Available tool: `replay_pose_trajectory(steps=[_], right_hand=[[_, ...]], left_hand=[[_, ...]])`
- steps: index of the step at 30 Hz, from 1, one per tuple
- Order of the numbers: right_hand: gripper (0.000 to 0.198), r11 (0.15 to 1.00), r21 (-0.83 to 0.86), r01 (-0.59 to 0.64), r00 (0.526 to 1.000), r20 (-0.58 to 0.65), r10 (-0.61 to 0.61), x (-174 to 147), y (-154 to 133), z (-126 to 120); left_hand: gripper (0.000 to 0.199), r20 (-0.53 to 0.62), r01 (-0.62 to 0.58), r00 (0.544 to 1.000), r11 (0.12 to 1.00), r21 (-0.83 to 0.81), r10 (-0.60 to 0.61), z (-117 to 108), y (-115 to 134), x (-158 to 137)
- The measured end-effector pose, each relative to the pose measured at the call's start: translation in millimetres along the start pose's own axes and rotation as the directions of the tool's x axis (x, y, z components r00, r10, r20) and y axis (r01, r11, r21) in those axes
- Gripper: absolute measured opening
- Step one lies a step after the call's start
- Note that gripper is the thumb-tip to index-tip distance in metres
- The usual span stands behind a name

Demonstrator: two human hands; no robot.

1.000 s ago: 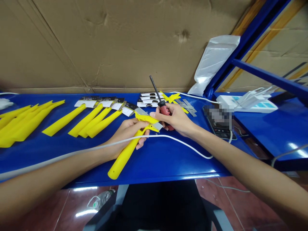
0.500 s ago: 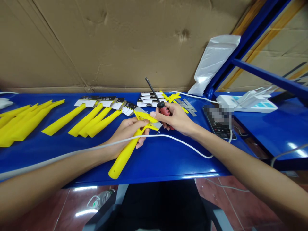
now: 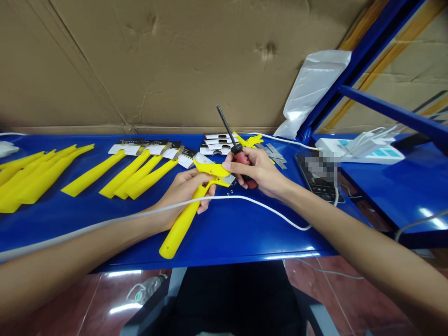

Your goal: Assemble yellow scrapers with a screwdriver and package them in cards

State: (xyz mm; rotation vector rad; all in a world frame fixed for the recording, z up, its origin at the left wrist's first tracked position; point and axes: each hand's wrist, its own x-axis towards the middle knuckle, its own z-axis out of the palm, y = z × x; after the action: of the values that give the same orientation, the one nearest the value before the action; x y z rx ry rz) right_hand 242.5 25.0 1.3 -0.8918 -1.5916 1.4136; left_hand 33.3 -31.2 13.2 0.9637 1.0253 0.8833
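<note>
My left hand is closed around the head end of a yellow scraper, whose handle slants down toward the table's front edge. A grey metal blade sticks out at its head, and a yellow cover piece lies over the blade. My right hand wraps round the red and black handle of a screwdriver, its shaft pointing up and away from the scraper. The right thumb and fingertips touch the end of the yellow cover piece. Tiny nuts or screws lie on the table below the head.
Yellow scrapers with carded blades lie to the left, beside more yellow handles. Behind my hands are stacked cards, yellow pieces and loose blades. A phone and power strip sit right. A white cable crosses in front.
The yellow cover piece has shifted and turned over the blade at the scraper head. The right hand with the screwdriver has moved slightly right. The left hand keeps its hold.
</note>
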Motion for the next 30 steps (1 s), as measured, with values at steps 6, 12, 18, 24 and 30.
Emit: replay_pose_trajectory(steps=[6,12,18,24,30], right_hand=[[0.048,1.0,0.012,0.022,0.996,-0.09,-0.021,1.7,3.5,0.2],[0.043,0.994,-0.102,0.048,0.998,-0.041,-0.052,-1.2,-2.3,1.2],[0.042,0.992,-0.123,0.017,0.998,0.055,-0.011,-1.9,-2.6,1.2],[0.038,0.99,-0.141,-0.004,0.99,0.14,0.024,-2.2,-3.0,-0.3],[0.039,0.992,-0.122,-0.005,0.988,0.152,0.024,-1.1,-2.5,-1.5]], left_hand=[[0.024,-0.023,-0.005,1.0,1.0,0.013,0.006,-1.0,-1.0,0.0],[0.024,-0.012,-0.01,1.0,1.0,0.024,0.01,-2.5,-2.3,0.7],[0.022,0.002,-0.026,1.0,0.999,0.02,0.026,-3.1,-4.0,1.1],[0.024,0.023,0.0,1.0,1.0,0.022,0.0,-1.0,-1.6,0.8],[0.029,0.07,-0.012,0.998,0.999,0.05,0.008,-4.2,-3.9,1.9]])
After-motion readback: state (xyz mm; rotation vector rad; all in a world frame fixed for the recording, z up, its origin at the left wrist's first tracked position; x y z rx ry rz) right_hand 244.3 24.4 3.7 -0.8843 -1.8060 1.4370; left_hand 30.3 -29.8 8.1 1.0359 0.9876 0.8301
